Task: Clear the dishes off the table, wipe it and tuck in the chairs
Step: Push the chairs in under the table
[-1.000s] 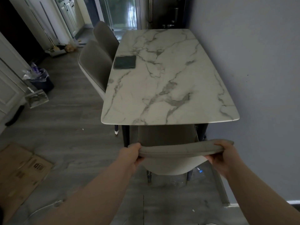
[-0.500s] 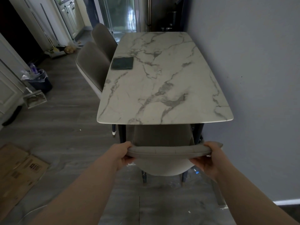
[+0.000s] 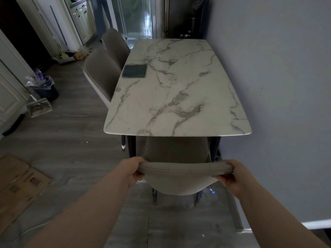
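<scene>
Head view: left hand (image 3: 131,170) and right hand (image 3: 232,176) grip the chair (image 3: 176,178) backrest ends; push evenly, straight under the table (image 3: 179,97) ahead.

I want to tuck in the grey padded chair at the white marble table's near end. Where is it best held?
Take the grey padded chair by the curved top rim of its backrest, at both ends, from behind, as the left hand and right hand do: its seat points under the white marble table.

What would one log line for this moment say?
step: tuck in chair | left hand: grips chair top | right hand: grips chair top | chair: partly under table | cloth: on table
</scene>
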Action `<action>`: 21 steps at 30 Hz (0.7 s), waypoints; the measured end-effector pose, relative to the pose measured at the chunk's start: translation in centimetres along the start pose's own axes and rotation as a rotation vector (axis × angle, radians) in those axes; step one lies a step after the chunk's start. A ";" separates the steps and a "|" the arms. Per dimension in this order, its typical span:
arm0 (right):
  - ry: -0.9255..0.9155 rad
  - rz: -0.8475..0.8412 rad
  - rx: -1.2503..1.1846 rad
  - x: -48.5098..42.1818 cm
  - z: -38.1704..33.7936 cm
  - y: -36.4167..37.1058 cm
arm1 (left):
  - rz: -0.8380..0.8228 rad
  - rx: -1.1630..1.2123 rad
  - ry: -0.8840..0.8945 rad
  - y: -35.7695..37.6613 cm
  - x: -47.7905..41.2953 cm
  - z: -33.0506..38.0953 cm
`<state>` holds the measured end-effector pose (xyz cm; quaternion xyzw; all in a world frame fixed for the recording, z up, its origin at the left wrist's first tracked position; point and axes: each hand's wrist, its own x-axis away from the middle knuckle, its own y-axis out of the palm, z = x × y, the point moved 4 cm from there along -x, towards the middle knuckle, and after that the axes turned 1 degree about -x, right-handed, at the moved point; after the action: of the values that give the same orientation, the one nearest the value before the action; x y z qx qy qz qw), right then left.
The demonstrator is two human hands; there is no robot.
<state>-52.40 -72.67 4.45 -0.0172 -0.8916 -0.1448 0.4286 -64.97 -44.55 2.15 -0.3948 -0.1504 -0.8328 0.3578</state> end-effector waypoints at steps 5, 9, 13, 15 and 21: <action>0.003 0.077 0.091 0.2 0.0 -0.3 | 0.019 -0.097 0.013 -0.4 0.7 -0.5; 0.003 0.160 0.283 1.2 -0.9 -0.5 | 0.051 -0.290 0.015 -1.3 0.9 -0.2; -0.204 0.239 0.466 1.7 -2.8 -0.4 | 0.062 -0.431 0.104 -1.8 0.8 0.7; -0.299 0.243 0.524 2.0 -3.6 0.3 | 0.026 -0.467 0.182 -2.1 1.0 1.5; -0.534 0.257 0.690 4.4 -4.0 5.0 | 0.034 -0.536 0.318 -6.4 -1.0 5.1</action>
<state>-51.38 -69.39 11.38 -0.0206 -0.9577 0.2245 0.1789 -66.37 -36.87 4.87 -0.3423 0.1393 -0.8879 0.2738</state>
